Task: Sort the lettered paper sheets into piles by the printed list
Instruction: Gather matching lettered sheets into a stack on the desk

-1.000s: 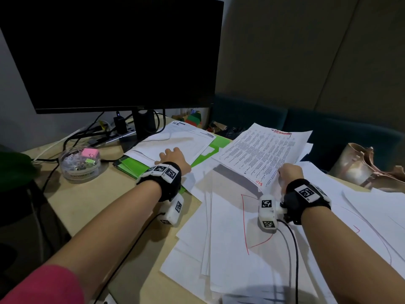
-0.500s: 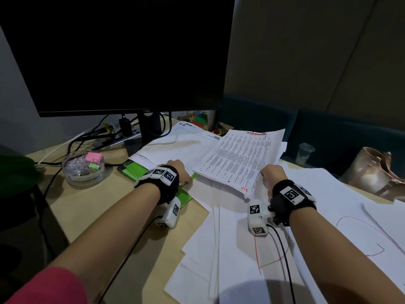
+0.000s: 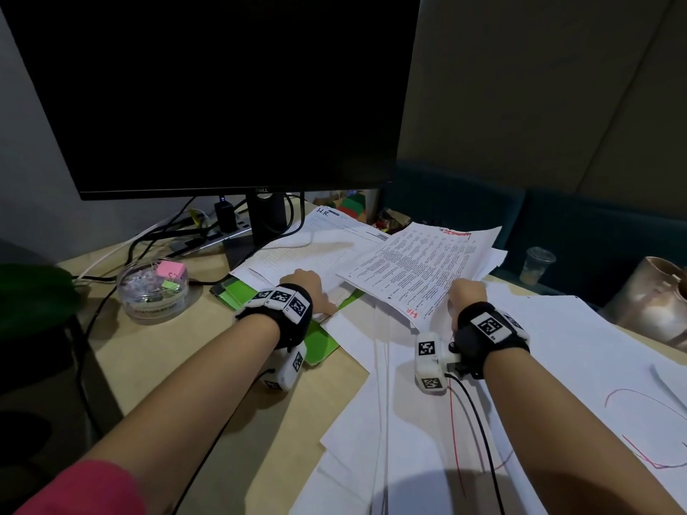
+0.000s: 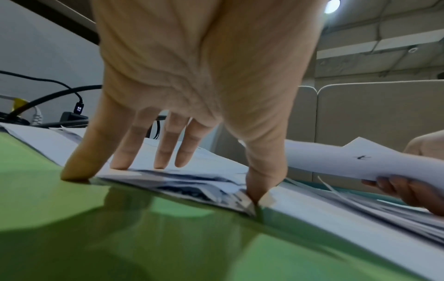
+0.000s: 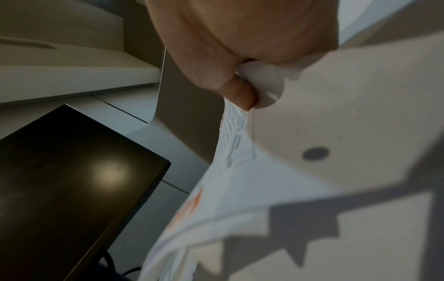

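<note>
My right hand grips the near edge of a stack of printed sheets marked in red, held lifted above the desk. My left hand lies spread with straight fingers on a paper pile labelled "H.R.", which lies on a green folder. Its thumb tucks under the pile's near corner. The held stack hangs just to the right of that pile. More white sheets with red pen lines cover the desk in front of me.
A black monitor stands over the desk's back left, with cables behind its stand. A clear tub of clips and sticky notes sits at the left. A plastic cup and a metallic bag are at the right.
My right hand has carried the printed stack leftward, toward the H.R. pile. My left hand has stayed on that pile.
</note>
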`<state>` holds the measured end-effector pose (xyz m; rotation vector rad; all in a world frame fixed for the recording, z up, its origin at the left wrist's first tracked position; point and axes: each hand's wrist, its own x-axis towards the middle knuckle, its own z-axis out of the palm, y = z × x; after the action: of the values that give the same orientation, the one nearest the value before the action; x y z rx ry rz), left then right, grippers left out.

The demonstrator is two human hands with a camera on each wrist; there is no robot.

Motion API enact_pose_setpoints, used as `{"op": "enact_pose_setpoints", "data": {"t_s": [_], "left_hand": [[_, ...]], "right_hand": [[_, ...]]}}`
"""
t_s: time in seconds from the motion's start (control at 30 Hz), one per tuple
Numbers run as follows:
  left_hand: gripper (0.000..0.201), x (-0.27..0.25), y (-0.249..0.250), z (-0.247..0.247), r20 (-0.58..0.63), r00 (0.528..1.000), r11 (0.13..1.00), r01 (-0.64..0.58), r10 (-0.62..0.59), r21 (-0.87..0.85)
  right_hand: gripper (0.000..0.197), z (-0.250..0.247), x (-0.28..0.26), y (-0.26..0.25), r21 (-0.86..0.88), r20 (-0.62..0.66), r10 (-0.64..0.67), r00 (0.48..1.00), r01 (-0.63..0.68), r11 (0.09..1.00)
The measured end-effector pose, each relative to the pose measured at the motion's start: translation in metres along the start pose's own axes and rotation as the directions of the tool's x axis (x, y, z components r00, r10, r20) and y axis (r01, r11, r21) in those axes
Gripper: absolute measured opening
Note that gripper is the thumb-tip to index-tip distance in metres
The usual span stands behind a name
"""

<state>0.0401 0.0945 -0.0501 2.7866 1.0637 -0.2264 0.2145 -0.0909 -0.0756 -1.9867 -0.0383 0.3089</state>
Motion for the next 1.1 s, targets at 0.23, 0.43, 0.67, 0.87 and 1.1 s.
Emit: {"op": "enact_pose_setpoints", "data": {"t_s": [0.23,0.43,0.67,0.87,1.1], "left_hand": [[0.065,0.008,0.002,-0.003,0.028,1.0,0.997,-0.006,0.004,0.071],[0.034,0.011,-0.002,-0.005,0.003,0.999,0.992,-0.046,0.045,0.119],[0.03,0.017,-0.011,-0.003,-0.052,0.996,0.99,-0.067,0.074,0.125],[0.028,0.019,-0.014,-0.005,-0.084,0.996,0.996,-0.028,0.036,0.089],[0.036,0.027,-0.038,-0.009,-0.127,0.992,0.995,-0.038,0.026,-0.09]], "right_hand": [[0.022,-0.013,-0.009,0.003,-0.314,-0.018,-0.014,1.0,0.008,0.95],[0.028,-0.009,0.009,0.019,-0.38,0.043,-0.072,0.996,0.084,0.921],[0.039,-0.004,0.024,0.03,-0.08,0.044,0.039,0.998,-0.036,0.996],[0.04,-0.001,0.04,0.04,-0.042,0.049,0.053,0.997,-0.051,0.998],[0.039,0.0,0.036,0.036,0.054,0.036,0.112,0.993,-0.114,0.992]]}}
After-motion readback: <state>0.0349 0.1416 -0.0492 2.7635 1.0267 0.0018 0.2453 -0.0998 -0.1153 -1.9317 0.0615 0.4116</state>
